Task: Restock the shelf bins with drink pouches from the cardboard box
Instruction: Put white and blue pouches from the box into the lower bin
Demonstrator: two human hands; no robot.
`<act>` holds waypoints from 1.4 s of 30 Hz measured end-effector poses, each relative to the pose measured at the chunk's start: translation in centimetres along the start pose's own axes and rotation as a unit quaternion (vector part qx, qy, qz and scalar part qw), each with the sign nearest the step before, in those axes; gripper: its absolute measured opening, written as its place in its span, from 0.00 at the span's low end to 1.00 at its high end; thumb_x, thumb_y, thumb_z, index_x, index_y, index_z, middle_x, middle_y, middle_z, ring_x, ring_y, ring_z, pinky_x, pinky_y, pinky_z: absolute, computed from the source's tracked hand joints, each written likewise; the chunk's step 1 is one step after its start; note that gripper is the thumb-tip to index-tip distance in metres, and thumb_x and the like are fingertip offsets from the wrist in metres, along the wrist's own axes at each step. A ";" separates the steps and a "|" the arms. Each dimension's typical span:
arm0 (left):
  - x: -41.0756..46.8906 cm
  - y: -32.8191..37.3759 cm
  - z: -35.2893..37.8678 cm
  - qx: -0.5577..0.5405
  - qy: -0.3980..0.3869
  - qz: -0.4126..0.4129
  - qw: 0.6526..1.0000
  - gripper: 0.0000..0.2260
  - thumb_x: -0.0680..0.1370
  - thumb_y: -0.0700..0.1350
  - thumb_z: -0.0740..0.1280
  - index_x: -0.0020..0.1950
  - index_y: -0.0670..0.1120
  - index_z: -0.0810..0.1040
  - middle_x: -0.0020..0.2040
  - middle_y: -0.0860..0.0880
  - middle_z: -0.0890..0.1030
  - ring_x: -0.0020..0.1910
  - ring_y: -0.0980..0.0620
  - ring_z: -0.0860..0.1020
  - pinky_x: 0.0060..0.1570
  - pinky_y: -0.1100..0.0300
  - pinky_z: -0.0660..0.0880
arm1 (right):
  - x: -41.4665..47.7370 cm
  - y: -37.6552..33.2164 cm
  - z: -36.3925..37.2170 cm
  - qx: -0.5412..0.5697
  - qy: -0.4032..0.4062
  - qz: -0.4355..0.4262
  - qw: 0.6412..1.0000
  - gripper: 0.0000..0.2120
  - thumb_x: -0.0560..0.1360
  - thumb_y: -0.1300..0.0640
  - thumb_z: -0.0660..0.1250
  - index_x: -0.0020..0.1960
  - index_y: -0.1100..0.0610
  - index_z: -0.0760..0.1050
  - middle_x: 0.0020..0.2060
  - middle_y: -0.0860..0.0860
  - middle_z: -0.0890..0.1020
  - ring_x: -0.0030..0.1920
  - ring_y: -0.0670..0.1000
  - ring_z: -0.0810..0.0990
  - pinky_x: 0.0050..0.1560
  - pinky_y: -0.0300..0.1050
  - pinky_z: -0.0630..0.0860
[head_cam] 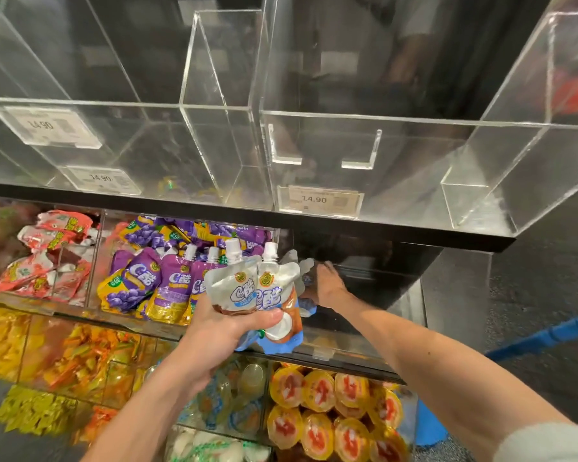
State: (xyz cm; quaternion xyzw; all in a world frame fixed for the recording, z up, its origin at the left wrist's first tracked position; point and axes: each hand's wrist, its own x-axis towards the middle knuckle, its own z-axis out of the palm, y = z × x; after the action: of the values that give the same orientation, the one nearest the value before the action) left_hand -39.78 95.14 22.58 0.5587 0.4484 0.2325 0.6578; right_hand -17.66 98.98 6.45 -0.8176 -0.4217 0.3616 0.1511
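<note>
Left hand [227, 328] gripping white pouches [244, 288], spouts pointing up. Right hand [327, 288] reaching into dark bin [381, 275] at 1 o'clock, holding one more pouch [306, 278], half hidden. Purple pouches [157, 281] crowding next bin at 10 o'clock, red pouches [50, 258] lying past them. Black shelf edge [314, 225] hanging over at 12 o'clock. Dark bin showing open room at 3 o'clock.

Pale grey right sleeve [548, 443]
</note>
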 end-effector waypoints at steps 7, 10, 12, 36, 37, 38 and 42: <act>0.1 0.1 1.1 -0.008 0.015 0.001 1.000 0.23 0.67 0.35 0.77 0.61 0.48 0.80 0.53 0.50 0.86 0.54 0.51 0.84 0.55 0.55 0.76 | 0.3 0.6 0.7 -0.062 0.005 -0.071 0.996 0.28 0.76 0.44 0.67 0.72 0.54 0.67 0.67 0.56 0.71 0.68 0.56 0.69 0.68 0.47 0.67; 0.0 0.0 1.4 -0.013 0.029 -0.009 0.999 0.22 0.68 0.34 0.77 0.59 0.49 0.80 0.52 0.50 0.86 0.53 0.52 0.84 0.54 0.56 0.76 | 0.2 0.7 0.0 -0.124 -0.018 -0.106 0.986 0.26 0.79 0.43 0.62 0.74 0.52 0.65 0.71 0.54 0.69 0.72 0.58 0.62 0.71 0.51 0.63; -0.2 -0.1 1.7 -0.021 0.046 -0.017 0.999 0.21 0.67 0.35 0.77 0.57 0.49 0.81 0.51 0.50 0.86 0.52 0.53 0.84 0.53 0.57 0.76 | -0.1 1.2 -0.7 -0.144 -0.033 -0.120 0.982 0.26 0.79 0.42 0.64 0.74 0.49 0.65 0.71 0.52 0.68 0.74 0.61 0.58 0.73 0.56 0.61; 10.8 -3.9 10.3 0.286 -0.034 -0.157 0.945 0.23 0.61 0.42 0.82 0.52 0.41 0.81 0.49 0.45 0.85 0.47 0.49 0.83 0.41 0.56 0.81 | -7.5 10.4 -7.7 0.258 0.159 0.155 0.940 0.19 0.68 0.56 0.79 0.52 0.60 0.72 0.48 0.55 0.79 0.48 0.54 0.80 0.42 0.48 0.79; 11.7 -4.2 10.7 0.326 -0.037 -0.158 0.931 0.28 0.58 0.45 0.84 0.54 0.41 0.79 0.51 0.45 0.84 0.48 0.48 0.82 0.39 0.55 0.81 | -6.7 10.7 -7.3 0.250 0.135 0.155 0.946 0.19 0.69 0.56 0.78 0.53 0.61 0.74 0.47 0.55 0.79 0.47 0.55 0.81 0.41 0.49 0.80; 12.3 -4.3 11.0 0.362 -0.037 -0.160 0.918 0.30 0.59 0.47 0.84 0.56 0.41 0.77 0.53 0.46 0.82 0.50 0.48 0.80 0.37 0.56 0.79 | -6.0 10.8 -7.0 0.250 0.114 0.156 0.949 0.17 0.69 0.56 0.76 0.53 0.61 0.75 0.46 0.56 0.79 0.46 0.54 0.80 0.40 0.50 0.79; 14.2 -5.6 11.8 0.368 0.006 -0.146 0.918 0.25 0.65 0.44 0.82 0.55 0.36 0.76 0.52 0.45 0.80 0.49 0.48 0.78 0.46 0.57 0.76 | -3.6 10.3 -5.9 0.198 0.144 0.162 0.956 0.12 0.70 0.54 0.74 0.48 0.57 0.76 0.45 0.55 0.81 0.45 0.54 0.81 0.43 0.50 0.78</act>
State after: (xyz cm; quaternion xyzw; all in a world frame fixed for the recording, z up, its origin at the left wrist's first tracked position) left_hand -23.89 98.86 12.32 0.6879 0.5829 -0.0445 0.4302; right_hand -8.84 90.28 6.58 -0.8721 -0.1775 0.3357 0.3088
